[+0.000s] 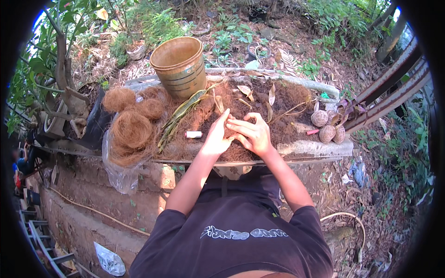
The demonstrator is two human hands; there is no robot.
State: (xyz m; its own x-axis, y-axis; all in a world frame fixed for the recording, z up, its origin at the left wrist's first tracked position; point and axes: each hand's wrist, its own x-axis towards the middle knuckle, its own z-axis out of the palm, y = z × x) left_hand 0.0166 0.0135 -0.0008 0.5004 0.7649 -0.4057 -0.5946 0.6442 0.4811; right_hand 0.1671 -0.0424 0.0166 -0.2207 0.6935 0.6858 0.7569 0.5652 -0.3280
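My left hand (217, 135) and my right hand (254, 135) meet over the middle of the table, cupped against each other. Their fingers are bent inward and pressed together. A bit of something dark brown shows between the palms, but mostly the fingers hide it. Below and around them lies dark soil (289, 121) mixed with loose brown fibre (235, 153). Just left of my left hand is a small white spool of thread (193, 134) with a red end. Long green and yellowing leaves (181, 114) lie farther left.
Brown fibre clumps (132, 129) sit at the left on a clear plastic bag (121, 171) hanging over the edge. A tall plastic pot (181, 69) stands at the back. Several thread-wrapped balls (327, 133) and a red-handled tool (313, 132) lie right, near slanting metal beams (394, 99).
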